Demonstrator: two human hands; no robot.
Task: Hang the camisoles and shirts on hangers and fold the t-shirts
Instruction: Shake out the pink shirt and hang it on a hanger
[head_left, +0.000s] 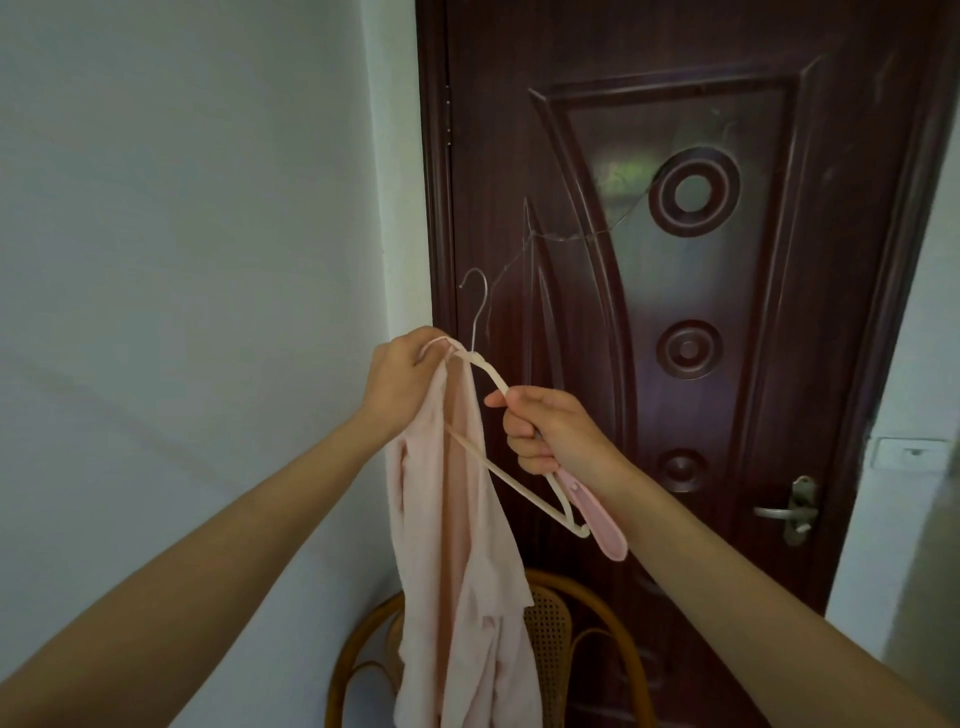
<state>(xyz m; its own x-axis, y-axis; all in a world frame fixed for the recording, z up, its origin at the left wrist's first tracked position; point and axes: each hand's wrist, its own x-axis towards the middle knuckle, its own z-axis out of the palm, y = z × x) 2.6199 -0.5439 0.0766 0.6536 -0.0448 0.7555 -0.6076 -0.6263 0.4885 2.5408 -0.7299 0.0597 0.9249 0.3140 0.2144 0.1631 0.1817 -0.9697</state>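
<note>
A pale pink camisole (457, 545) hangs down in front of me, its strap looped near the neck of a cream hanger (519, 488). My left hand (405, 379) pinches that strap at the top of the hanger, just below the metal hook (475, 306). My right hand (550, 431) grips the hanger's right arm. A second, pink hanger (602, 525) sticks out below my right fist, held along with the cream one. The hangers are tilted, right end down.
A dark red-brown door (701, 312) with a metal handle (789, 512) fills the right. A thin wire (566, 239) runs across it. A rattan chair (561, 634) stands below the camisole. A white wall (182, 260) is left.
</note>
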